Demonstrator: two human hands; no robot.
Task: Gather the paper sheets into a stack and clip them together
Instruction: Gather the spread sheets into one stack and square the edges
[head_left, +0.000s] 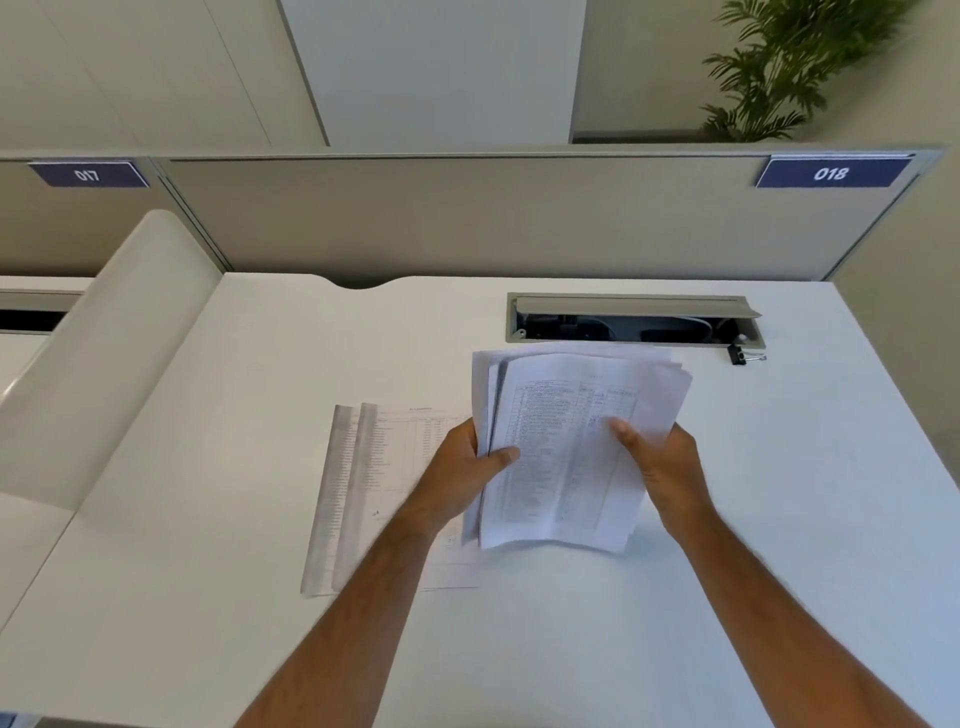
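Both hands hold a loose bundle of printed paper sheets (566, 447) lifted above the white desk (753, 545). My left hand (462, 467) grips its left edge with the thumb on top. On the right edge sits my right hand (660, 457), thumb pressed on the top page. The sheets are uneven and fan out at the far end. Two or three more printed sheets (374, 493) lie flat on the desk to the left, partly under my left arm. A small black binder clip (740, 355) rests at the far right, beside the cable slot.
An open grey cable tray (634, 319) is set into the desk just behind the papers. A beige partition (467, 218) with labels 017 and 018 closes the back. A curved white divider (104, 353) stands at the left. A potted plant (779, 67) is beyond the partition.
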